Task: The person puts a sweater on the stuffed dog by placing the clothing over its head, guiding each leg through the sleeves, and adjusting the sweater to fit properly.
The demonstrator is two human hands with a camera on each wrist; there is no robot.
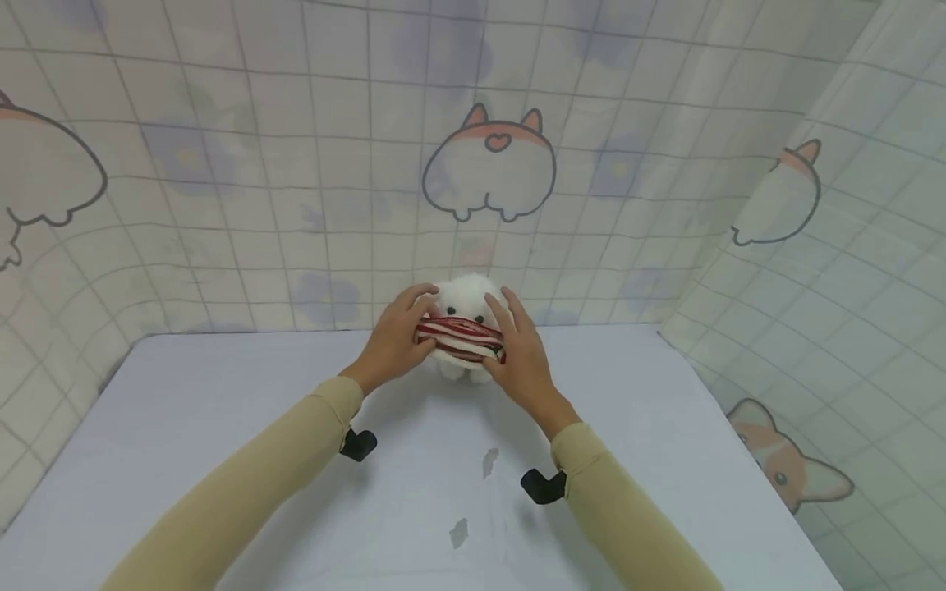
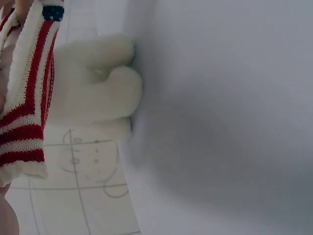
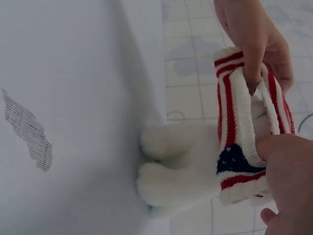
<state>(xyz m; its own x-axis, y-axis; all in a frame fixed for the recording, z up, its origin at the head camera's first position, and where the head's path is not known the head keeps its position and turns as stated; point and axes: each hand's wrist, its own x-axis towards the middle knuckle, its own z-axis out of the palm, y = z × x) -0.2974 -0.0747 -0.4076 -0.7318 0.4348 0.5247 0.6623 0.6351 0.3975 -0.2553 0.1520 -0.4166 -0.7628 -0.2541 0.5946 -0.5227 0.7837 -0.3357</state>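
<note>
A white plush toy (image 1: 467,292) with dark eyes stands at the table's far edge; its stubby legs (image 2: 115,95) show in the left wrist view. Just in front of its face is a small knitted sweater (image 1: 460,338), striped red and white, with a navy patch (image 3: 234,160). My left hand (image 1: 399,335) grips one side of the sweater, the thumb inside its opening in the right wrist view. On the other side my right hand (image 1: 523,361) holds the edge near the navy patch, thumb at the same opening. Between them the opening is stretched, and the toy's lower face is hidden behind the knit.
A white-covered table (image 1: 414,509) carries two small grey marks (image 1: 459,533) near its middle. Behind it hangs a checked curtain (image 1: 340,205) with cartoon corgis, close at the toy's back, which also runs along both sides. Black straps (image 1: 544,487) hang below the sleeves.
</note>
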